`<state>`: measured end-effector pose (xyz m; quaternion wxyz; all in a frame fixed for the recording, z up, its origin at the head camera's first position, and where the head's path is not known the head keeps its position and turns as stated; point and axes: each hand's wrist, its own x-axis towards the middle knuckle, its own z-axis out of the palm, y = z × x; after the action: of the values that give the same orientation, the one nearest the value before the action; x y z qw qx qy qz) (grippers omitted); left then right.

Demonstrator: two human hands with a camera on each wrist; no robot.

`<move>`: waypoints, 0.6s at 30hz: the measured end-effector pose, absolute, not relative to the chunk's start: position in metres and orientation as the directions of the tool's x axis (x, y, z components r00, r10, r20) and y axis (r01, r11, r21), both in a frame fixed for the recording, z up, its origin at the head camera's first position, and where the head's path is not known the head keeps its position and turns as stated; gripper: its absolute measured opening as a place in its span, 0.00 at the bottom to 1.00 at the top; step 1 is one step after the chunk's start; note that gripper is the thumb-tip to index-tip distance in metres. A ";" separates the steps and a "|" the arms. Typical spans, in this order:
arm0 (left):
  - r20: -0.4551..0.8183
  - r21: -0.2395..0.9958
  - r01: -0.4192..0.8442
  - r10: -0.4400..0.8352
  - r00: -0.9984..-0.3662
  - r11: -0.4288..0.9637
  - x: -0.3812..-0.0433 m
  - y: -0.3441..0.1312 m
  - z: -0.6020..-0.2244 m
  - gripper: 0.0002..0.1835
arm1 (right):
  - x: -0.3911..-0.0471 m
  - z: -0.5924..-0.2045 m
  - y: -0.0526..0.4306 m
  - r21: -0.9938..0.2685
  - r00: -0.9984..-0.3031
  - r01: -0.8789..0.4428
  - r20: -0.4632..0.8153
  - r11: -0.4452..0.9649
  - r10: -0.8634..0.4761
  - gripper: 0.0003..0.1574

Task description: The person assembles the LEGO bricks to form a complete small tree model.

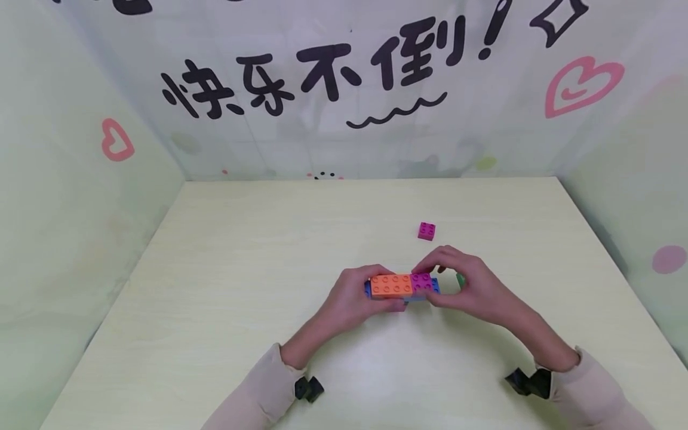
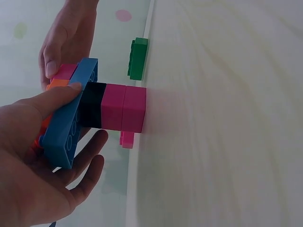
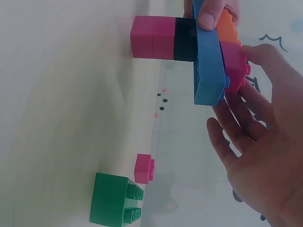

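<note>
in the head view, the tabletop [image 1: 231, 239] is stretching out to side edges well apart from both hands, its far edge running along the printed backdrop [image 1: 322, 146]. the block build [image 1: 391, 285] is sitting between the hands, near the table's middle. the left hand [image 1: 357, 295] is clamping its left end, thumb in front, fingers behind, while the right hand [image 1: 478, 289] is pinching the upper magenta brick [image 1: 421, 282]. beyond them, one loose magenta brick [image 1: 427, 231] is lying towards the far edge, and one green brick [image 1: 460, 280] is peeking past the right hand

over to the left wrist: the left thumb is pressing the one blue brick [image 2: 71, 118], two fingertips showing apart from it. one black brick [image 2: 92, 106] and two lower magenta bricks [image 2: 112, 106] are jutting out in a column; whether that's touching the table, i'm not able to tell

right wrist now: the right thumb and fingers are holding that single upper magenta brick, and one orange brick [image 3: 227, 30] is sitting right beside it on the blue
</note>
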<state>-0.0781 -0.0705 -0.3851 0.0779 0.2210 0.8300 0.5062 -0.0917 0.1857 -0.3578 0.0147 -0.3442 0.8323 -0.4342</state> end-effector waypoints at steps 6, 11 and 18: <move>0.087 0.889 0.270 0.444 -0.892 0.369 -0.080 -0.071 -0.387 0.22 | -0.092 -0.357 0.185 -0.762 -0.776 -0.533 0.268 0.367 -0.571 0.26; 0.067 0.901 0.243 0.439 -0.896 0.360 -0.081 -0.072 -0.387 0.22 | -0.087 -0.346 0.179 -0.782 -0.777 -0.525 0.279 0.336 -0.564 0.25; 0.055 0.905 0.227 0.433 -0.900 0.358 -0.081 -0.071 -0.387 0.22 | -0.084 -0.330 0.173 -0.784 -0.773 -0.520 0.263 0.339 -0.577 0.23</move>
<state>-0.0812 -0.0710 -0.3868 0.0971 0.2017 0.8184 0.5293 -0.0835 0.1731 -0.3300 0.0308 -0.3353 0.8177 -0.4668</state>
